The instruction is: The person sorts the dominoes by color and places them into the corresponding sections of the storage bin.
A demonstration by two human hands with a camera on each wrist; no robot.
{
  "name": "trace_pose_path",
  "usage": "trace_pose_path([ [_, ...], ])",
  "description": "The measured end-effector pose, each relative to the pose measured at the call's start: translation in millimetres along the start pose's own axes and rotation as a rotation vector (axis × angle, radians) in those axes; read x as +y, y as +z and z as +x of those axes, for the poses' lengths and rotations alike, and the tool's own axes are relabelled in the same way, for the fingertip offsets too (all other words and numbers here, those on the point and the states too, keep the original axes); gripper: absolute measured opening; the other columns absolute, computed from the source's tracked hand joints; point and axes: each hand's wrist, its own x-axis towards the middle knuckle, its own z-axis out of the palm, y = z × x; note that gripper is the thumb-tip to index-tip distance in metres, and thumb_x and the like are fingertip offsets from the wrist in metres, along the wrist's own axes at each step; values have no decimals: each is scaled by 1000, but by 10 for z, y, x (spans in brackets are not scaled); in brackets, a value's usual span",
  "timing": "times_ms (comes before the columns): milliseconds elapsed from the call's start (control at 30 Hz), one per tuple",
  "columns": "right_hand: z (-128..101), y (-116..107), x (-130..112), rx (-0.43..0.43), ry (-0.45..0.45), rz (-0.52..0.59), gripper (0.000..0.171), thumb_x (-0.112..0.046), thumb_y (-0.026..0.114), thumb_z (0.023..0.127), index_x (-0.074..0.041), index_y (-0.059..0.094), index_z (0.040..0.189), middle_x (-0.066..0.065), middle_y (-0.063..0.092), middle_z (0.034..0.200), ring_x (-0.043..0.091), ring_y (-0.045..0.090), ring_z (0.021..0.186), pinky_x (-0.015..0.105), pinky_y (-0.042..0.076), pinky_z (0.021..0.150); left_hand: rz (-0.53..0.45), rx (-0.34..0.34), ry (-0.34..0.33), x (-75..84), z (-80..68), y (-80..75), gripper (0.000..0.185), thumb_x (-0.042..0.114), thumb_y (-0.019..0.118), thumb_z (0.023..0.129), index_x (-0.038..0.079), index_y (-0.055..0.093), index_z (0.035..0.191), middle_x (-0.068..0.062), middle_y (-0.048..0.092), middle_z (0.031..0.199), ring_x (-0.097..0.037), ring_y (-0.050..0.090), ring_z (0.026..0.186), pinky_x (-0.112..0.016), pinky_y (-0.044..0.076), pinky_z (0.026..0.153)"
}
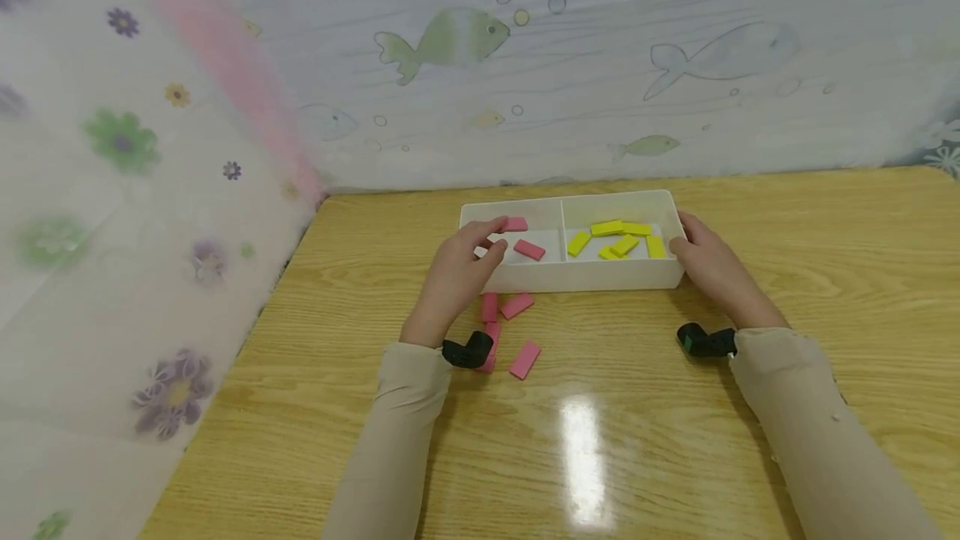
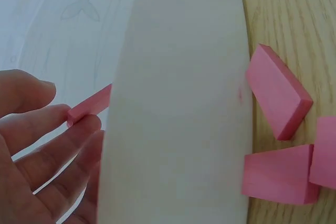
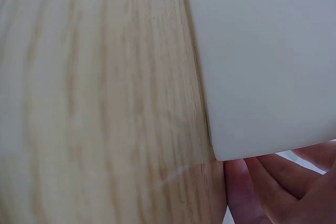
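A white two-compartment tray (image 1: 577, 277) sits on the table. My left hand (image 1: 459, 272) reaches over its left compartment, thumb and index finger apart. In the left wrist view, two fingertips touch a pink block (image 2: 90, 105) partly hidden behind the tray wall; the thumb stands off it. Another pink block (image 1: 529, 250) lies in that compartment. My right hand (image 1: 712, 267) grips the tray's right end, thumb at the rim and fingers against the outside. Several yellow blocks (image 1: 624, 246) lie in the right compartment.
In front of the tray, several pink blocks (image 1: 525, 360) lie on the wooden table (image 1: 630, 457), some under the left wrist. A wall (image 1: 585, 123) with fish drawings rises behind the table; a flowered wall (image 1: 90, 273) stands at the left.
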Motion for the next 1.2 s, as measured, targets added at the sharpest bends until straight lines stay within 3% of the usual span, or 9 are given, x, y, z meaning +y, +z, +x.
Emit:
trace_pose_path([
  [200,9,5,1,2,-1,9,57,-27,26,94,-15,1,145,13,10,147,33,11,132,56,14,100,61,5,-3,-41,20,45,39,28,49,92,23,48,130,6,52,121,-12,53,95,-29,45,75],
  [500,7,1,16,0,5,8,57,-28,25,94,-16,0,145,12,10,147,33,11,132,56,14,100,267,-15,-10,4,43,159,39,26,52,89,16,52,127,-5,52,122,-19,54,100,-34,46,81],
  [667,22,7,34,1,5,10,57,-29,25,94,-17,0,145,11,10,148,33,12,132,56,14,100,323,-11,-15,9,38,197,36,29,48,91,13,57,122,-5,56,118,-21,50,108,-36,42,89],
  [900,30,11,50,4,-10,5,56,-30,24,94,-18,1,145,11,12,147,33,15,131,55,16,100,408,-47,-9,4,38,236,34,31,43,93,15,60,118,-3,61,111,-22,52,105,-34,42,87],
  [1033,31,10,58,2,-7,0,57,-30,24,94,-17,1,145,12,13,147,33,16,131,55,16,100,509,-62,9,11,38,276,35,36,37,94,17,66,94,-1,64,90,-22,55,91,-34,44,78],
  [1133,34,10,50,4,-7,-5,57,-30,24,94,-18,1,145,12,13,147,33,16,131,56,16,100,567,-60,26,19,36,299,38,40,32,95,20,56,74,2,60,74,-21,55,81,-33,43,69],
  [1200,36,9,43,2,-7,-6,56,-30,24,94,-18,2,145,11,13,147,33,16,131,56,17,100,587,-62,25,22,35,307,40,41,30,95,21,53,70,3,58,71,-20,54,80,-33,42,69],
])
